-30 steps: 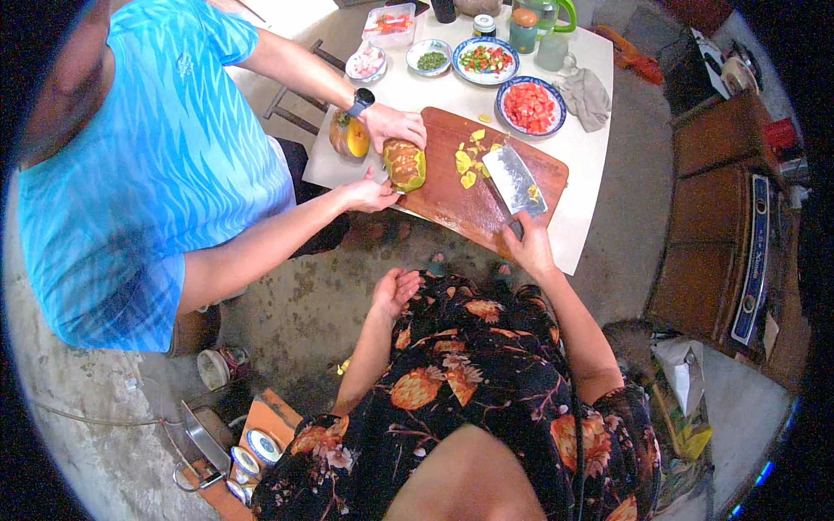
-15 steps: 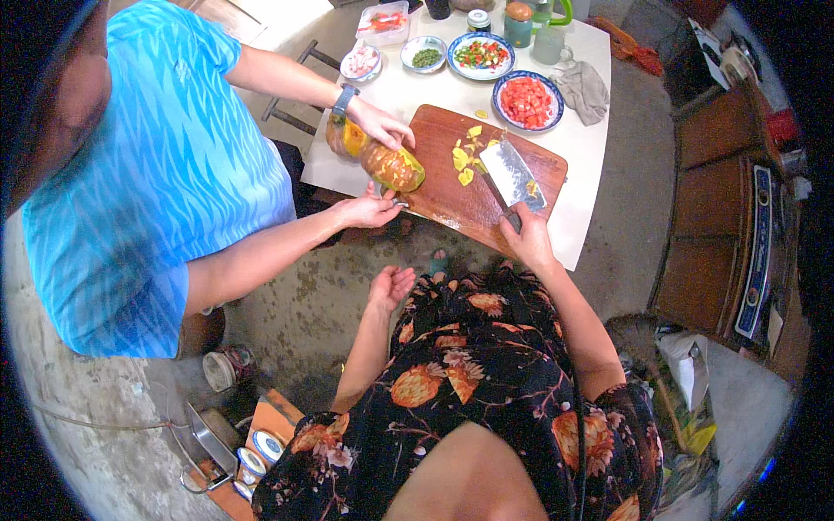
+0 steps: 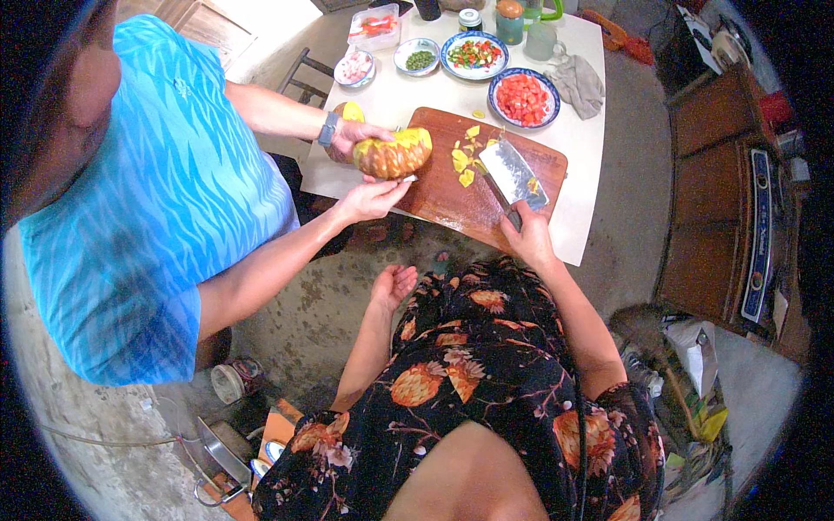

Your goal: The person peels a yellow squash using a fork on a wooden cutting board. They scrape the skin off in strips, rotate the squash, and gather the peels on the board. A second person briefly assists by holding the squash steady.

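Right hand (image 3: pixel 528 233) is curled round the cleaver (image 3: pixel 514 174) near the board (image 3: pixel 460 208)'s right edge; left hand (image 3: pixel 395 285) just hangs half-open, empty.

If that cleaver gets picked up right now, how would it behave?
The cleaver is probably stiff, given its broad metal blade. That blade may make it front-heavy, as the handle looks slim. Lying apparently flat on the wooden cutting board, it seems unlikely to roll.

Support: white table (image 3: pixel 584 174) | Near side: brown cutting board (image 3: pixel 439 201) | Beyond board: two blue-rimmed plates (image 3: pixel 524 123), two small dishes (image 3: pixel 419 72), clear plastic box (image 3: pixel 373 43), orange-lidded jar (image 3: pixel 511 33) | Right: crumpled grey cloth (image 3: pixel 578 85)
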A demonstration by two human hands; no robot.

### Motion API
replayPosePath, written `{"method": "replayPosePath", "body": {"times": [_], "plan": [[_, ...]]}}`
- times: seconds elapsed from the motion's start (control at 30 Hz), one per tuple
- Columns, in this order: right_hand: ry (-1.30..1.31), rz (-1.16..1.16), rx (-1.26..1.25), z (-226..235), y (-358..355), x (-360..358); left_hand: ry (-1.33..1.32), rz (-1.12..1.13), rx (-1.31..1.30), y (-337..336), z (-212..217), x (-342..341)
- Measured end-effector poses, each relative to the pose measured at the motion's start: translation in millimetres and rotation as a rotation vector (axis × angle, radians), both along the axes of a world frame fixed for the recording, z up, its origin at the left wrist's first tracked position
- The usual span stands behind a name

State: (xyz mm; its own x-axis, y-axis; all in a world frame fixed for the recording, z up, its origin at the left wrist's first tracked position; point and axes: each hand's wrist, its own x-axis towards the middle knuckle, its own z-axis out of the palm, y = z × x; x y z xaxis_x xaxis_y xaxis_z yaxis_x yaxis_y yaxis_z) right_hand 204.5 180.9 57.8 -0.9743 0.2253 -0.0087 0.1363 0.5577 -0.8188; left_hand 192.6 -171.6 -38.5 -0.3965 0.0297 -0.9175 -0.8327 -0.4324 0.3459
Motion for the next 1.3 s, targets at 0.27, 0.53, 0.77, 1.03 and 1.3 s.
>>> {"method": "replayPosePath", "body": {"times": [0.27, 0.53, 0.77, 1.03, 1.3], "plan": [[-0.052, 0.014, -0.009, 1.0, -3.3, -2.1, -0.006, -0.018, 0.024, -3.3, -7.8, -1.3], [-0.049, 0.000, -0.014, 1.5, -3.9, -7.0, -0.025, -0.044, 0.049, -2.2, -6.1, -5.7], [-0.002, 0.018, 0.010, -1.9, -5.2, -8.0, -0.004, -0.057, 0.029, 0.0, -4.7, -6.7], [-0.041, 0.013, 0.000, 5.2, -5.4, -8.5, 0.004, -0.047, 0.021, 3.3, -1.8, -7.1], [-0.031, 0.012, -0.010, 0.8, -4.6, -8.3, -0.003, -0.030, 0.022, 6.0, -2.1, -5.4]]}}
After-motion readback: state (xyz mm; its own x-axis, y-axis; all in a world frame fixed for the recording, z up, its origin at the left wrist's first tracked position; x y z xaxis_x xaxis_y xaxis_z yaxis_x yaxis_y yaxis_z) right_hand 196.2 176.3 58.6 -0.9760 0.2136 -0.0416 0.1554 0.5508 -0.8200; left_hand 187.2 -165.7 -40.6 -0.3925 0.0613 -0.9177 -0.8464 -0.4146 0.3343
